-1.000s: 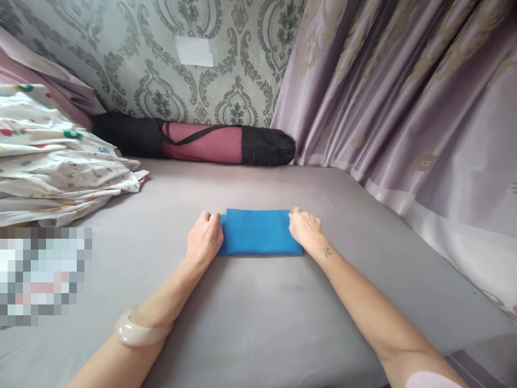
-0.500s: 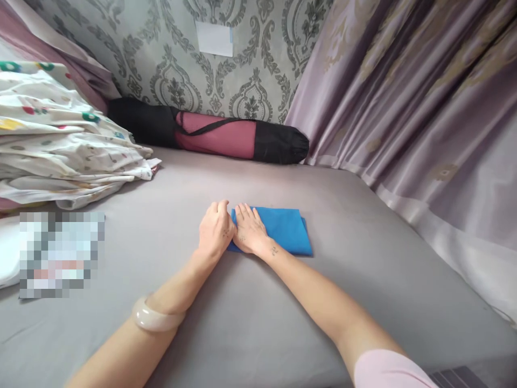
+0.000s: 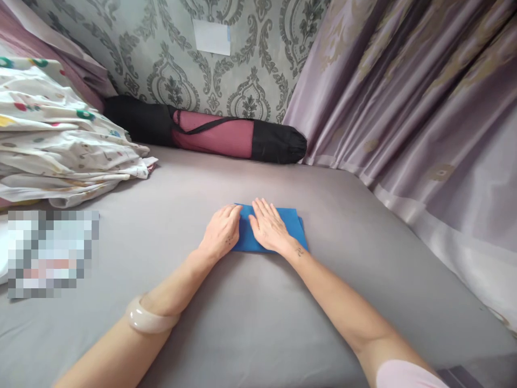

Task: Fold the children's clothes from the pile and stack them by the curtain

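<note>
A folded blue cloth (image 3: 246, 237) lies flat on the grey bed sheet (image 3: 242, 302), its layers slightly offset at the right end. My left hand (image 3: 222, 229) is closed at the cloth's left edge, fingers curled over it; the thumb is hidden. My right hand (image 3: 270, 223) rests flat on the middle of the cloth, palm down with fingers stretched out and the thumb a little apart. A pale bangle (image 3: 149, 317) circles my left forearm.
Behind the cloth, a long black and dark-pink carry bag (image 3: 218, 134) lies along the patterned wall. To the left is a heap of printed white fabric (image 3: 60, 140), with a blurred-out packet (image 3: 56, 253) nearer me. A mauve curtain (image 3: 388, 97) hangs along the right side.
My right hand has slid rightward across the cloth, away from my left hand, uncovering blue fabric between them. My left hand stays at the left edge. The view has shifted slightly.
</note>
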A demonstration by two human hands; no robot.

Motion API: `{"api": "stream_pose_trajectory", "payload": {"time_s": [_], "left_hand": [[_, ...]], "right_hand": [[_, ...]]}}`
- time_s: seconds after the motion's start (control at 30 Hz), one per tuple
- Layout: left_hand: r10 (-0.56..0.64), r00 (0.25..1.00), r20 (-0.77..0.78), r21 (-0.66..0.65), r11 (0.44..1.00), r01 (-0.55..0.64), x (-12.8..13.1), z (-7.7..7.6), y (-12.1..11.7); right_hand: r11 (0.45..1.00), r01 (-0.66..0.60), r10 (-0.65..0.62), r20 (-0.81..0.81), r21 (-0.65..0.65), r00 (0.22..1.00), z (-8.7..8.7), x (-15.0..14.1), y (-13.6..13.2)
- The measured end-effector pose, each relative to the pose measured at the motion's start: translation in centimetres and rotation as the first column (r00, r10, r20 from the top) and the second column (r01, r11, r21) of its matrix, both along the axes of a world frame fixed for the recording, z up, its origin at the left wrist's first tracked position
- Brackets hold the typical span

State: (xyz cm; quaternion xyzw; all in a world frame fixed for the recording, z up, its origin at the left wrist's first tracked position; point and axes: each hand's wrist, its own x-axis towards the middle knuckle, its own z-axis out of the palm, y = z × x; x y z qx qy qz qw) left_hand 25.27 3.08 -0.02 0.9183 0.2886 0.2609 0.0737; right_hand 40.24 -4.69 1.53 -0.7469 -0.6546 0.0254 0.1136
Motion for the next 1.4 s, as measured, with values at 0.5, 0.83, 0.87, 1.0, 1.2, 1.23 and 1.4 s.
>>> {"api": "stream_pose_trajectory", "payload": {"time_s": [0.5,0.83,0.87,1.0,1.2,1.23,1.4], "left_hand": [[-0.121,0.969,-0.213,-0.068,0.992,0.109,0.5,-0.1,-0.9],[-0.046,0.925,-0.378,-0.227,0.973,-0.044,0.8,-0.8,-0.9],[-0.045,0.924,-0.379,-0.217,0.975,-0.041,0.8,-0.7,-0.9],[-0.032,0.929,-0.368,-0.153,0.988,-0.027,1.0,0.6,-0.7],[0.063,0.923,-0.38,-0.153,0.98,-0.13,2.9,2.2,0.5],[0.085,0.927,-0.366,-0.155,0.976,-0.15,3.2,2.2,0.7],[0.319,0.908,-0.272,-0.148,0.919,-0.366,3.6,0.8,2.0]], "right_hand": [[0.985,0.156,-0.156,-0.008,0.072,0.988,0.3,3.1,-2.5],[0.971,0.235,-0.233,0.046,-0.046,0.971,-1.9,5.2,-3.1],[0.971,0.235,-0.234,0.038,-0.043,0.972,-1.8,5.2,-3.1],[0.968,0.249,-0.249,-0.008,-0.026,0.968,-1.6,5.8,-3.3],[0.958,0.281,-0.278,-0.057,0.055,0.959,-1.6,7.4,-3.6],[0.951,0.303,-0.299,-0.068,0.06,0.952,-1.5,7.8,-3.7],[0.906,0.421,-0.416,-0.085,0.042,0.905,-0.8,9.2,-4.3]]}}
